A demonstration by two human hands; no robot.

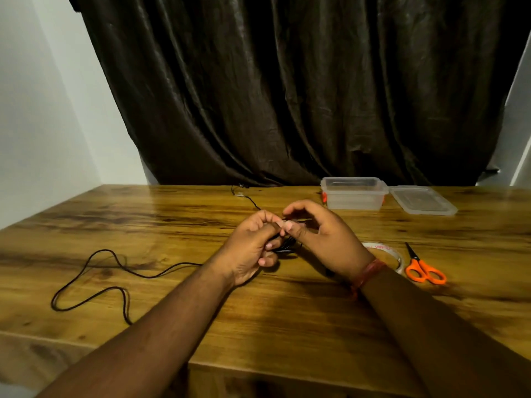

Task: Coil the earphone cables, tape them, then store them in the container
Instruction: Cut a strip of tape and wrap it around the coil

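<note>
My left hand (253, 245) and right hand (321, 234) pinch a thin black earphone cable (94, 282), seemingly coiled, near the clear rectangular plastic container (354, 193) on the glossy wood-grain tabletop (258, 320).

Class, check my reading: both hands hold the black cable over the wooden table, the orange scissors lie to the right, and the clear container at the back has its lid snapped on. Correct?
One error: the container is open. The head view shows its lid lying flat on the table beside it, to the right. The rest of your reading holds.
</note>
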